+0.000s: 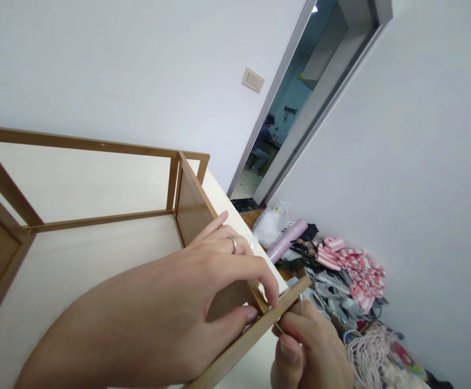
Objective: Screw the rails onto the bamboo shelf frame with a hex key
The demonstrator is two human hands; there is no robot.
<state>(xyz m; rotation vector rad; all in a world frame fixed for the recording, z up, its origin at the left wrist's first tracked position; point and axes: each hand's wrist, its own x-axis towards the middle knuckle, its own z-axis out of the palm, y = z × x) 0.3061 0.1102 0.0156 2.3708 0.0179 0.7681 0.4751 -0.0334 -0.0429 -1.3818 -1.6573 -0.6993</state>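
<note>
On the white tabletop stands a wooden frame [97,145] with an upright wooden panel [194,200] at its right end. My left hand [219,275], a ring on one finger, reaches over that panel. Its thumb and index finger close around the panel's near corner, where it meets a wooden rail [239,346]. On the rail's outer side, my right hand [312,340] pinches a thin brass-coloured screw [279,328] whose tip is at the rail. A thin silvery strip [301,303] shows by the right fingers; I cannot tell what it is.
Beyond the white tabletop [223,197], a floor pile holds a pink roll [287,240], a red-and-white striped cloth [352,265], plastic bags [270,224] and pale cords [369,351]. Through the doorway [287,108] a person [264,139] sits. A light switch [253,80] is on the wall.
</note>
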